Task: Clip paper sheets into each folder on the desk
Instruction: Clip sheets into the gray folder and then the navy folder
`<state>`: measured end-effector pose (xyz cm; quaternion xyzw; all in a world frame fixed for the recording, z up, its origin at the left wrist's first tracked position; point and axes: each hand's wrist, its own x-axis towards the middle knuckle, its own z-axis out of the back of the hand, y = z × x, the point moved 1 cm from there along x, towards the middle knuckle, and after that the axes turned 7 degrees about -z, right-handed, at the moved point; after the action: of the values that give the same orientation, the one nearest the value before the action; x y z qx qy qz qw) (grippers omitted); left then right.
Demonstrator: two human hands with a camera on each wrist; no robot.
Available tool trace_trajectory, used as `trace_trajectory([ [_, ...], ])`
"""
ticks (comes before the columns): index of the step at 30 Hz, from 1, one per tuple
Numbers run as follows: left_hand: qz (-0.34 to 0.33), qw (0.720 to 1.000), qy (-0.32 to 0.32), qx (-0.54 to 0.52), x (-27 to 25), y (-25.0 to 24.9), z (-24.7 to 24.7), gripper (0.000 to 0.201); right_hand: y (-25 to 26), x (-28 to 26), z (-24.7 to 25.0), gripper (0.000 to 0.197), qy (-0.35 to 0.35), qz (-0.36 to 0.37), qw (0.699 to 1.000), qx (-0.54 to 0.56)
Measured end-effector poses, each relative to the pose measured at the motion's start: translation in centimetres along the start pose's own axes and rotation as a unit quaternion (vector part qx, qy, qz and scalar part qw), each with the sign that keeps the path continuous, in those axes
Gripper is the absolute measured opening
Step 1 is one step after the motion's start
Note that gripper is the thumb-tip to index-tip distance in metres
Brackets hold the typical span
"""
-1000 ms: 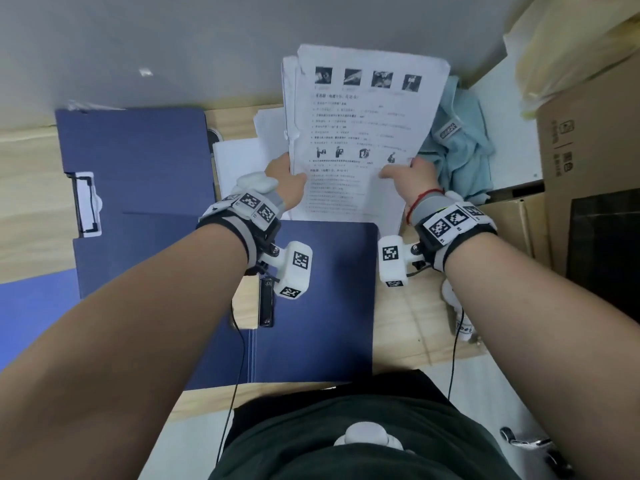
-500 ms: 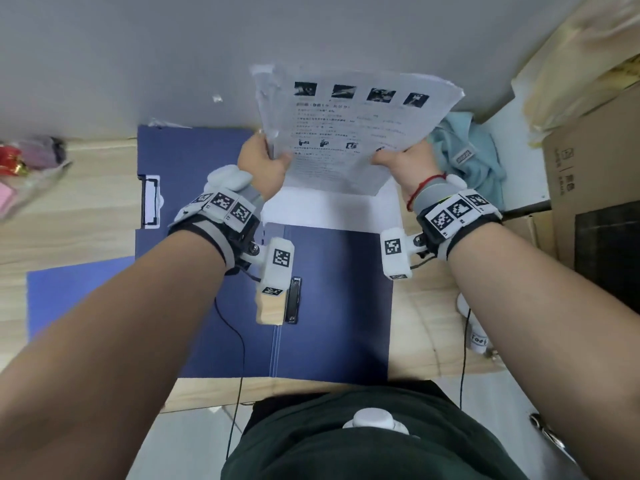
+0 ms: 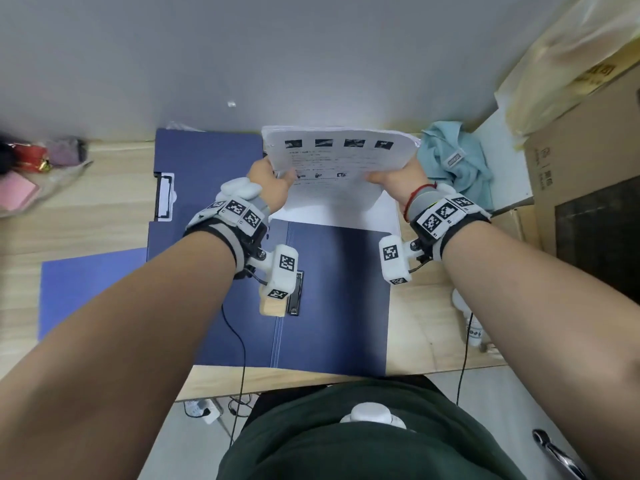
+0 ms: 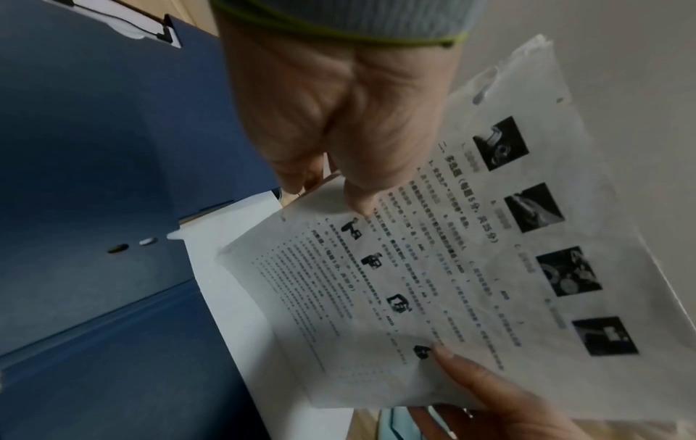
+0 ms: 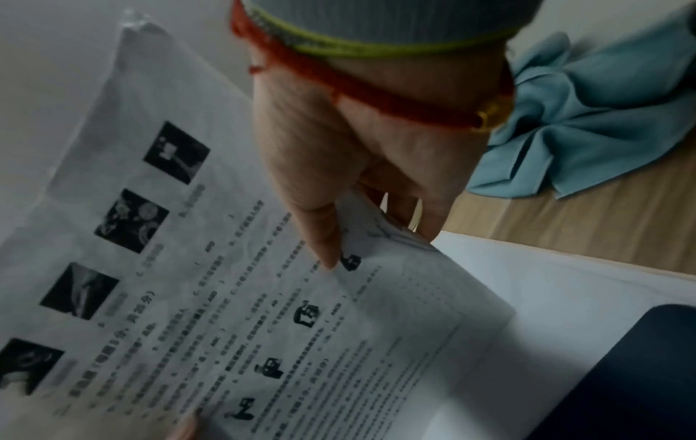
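Observation:
A stack of printed paper sheets (image 3: 341,161) hangs in the air over the back of the desk, held by both hands. My left hand (image 3: 268,183) pinches its left edge, thumb on top (image 4: 357,190). My right hand (image 3: 396,178) pinches the right edge, thumb on the print (image 5: 324,241). Below them lies a closed dark blue folder (image 3: 332,299) with a spine label holder. More white sheets (image 3: 377,216) lie beneath the held stack. An open blue folder (image 3: 204,174) with a white clip (image 3: 165,197) lies at the back left.
A light blue folder (image 3: 86,289) lies at the left. A teal cloth (image 3: 453,161) sits at the back right, beside cardboard boxes (image 3: 585,174). Red and pink items (image 3: 27,168) sit at the far left. A grey wall stands behind the desk.
Both hands have tilted the paper stack from nearly upright to flatter and lowered it toward the desk. The head view has shifted right, showing more of the left desk.

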<state>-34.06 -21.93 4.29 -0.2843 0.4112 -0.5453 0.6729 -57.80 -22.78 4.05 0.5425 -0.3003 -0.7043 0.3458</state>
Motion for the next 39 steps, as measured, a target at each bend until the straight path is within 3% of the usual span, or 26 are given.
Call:
trace_trajectory([
  [7,-0.034,0.999,-0.007,-0.006,-1.8,-1.5,1.1,0.029,0.8,-2.8,0.1,0.031,0.002,0.014,0.999,0.051],
  [11,-0.030,0.999,0.006,-0.034,-3.2,-1.4,1.8,0.031,-0.1,-4.3,0.1,0.032,0.045,0.015,0.997,0.056],
  [14,-0.020,0.998,0.016,-0.050,-4.8,-0.7,2.2,0.032,-2.2,-5.4,-0.1,0.036,0.073,0.000,0.997,0.020],
  [17,-0.020,0.998,0.028,-0.045,-6.2,0.3,2.1,0.031,-3.8,-6.3,-0.4,0.048,0.056,-0.014,0.997,-0.041],
  [20,0.046,0.997,0.054,-0.003,-7.2,2.1,1.5,0.025,-6.1,-6.9,0.1,0.058,0.031,-0.068,0.976,-0.206],
  [22,0.100,0.992,0.082,-0.004,-8.2,3.9,0.8,0.019,-8.6,-7.2,0.2,0.061,0.028,-0.114,0.968,-0.223],
  [26,0.162,0.981,0.108,-0.002,-10.4,7.3,-1.1,0.020,-13.2,-8.5,1.2,0.044,0.009,-0.177,0.957,-0.229],
  [31,0.222,0.951,0.175,0.126,-11.7,12.7,-3.5,0.001,-17.2,-9.5,2.5,0.050,-0.003,-0.246,0.939,-0.242],
  [34,0.212,0.913,0.236,0.258,-12.3,14.1,-5.2,0.034,-18.7,-9.8,2.4,0.057,-0.005,-0.261,0.934,-0.245],
  [37,0.207,0.872,0.279,0.344,-13.7,13.2,-5.5,0.023,-19.7,-9.4,1.9,0.055,0.000,-0.275,0.926,-0.257],
  [39,0.207,0.869,0.270,0.359,-14.3,13.3,-5.5,0.023,-19.8,-9.2,1.4,0.054,0.003,-0.271,0.923,-0.274],
])
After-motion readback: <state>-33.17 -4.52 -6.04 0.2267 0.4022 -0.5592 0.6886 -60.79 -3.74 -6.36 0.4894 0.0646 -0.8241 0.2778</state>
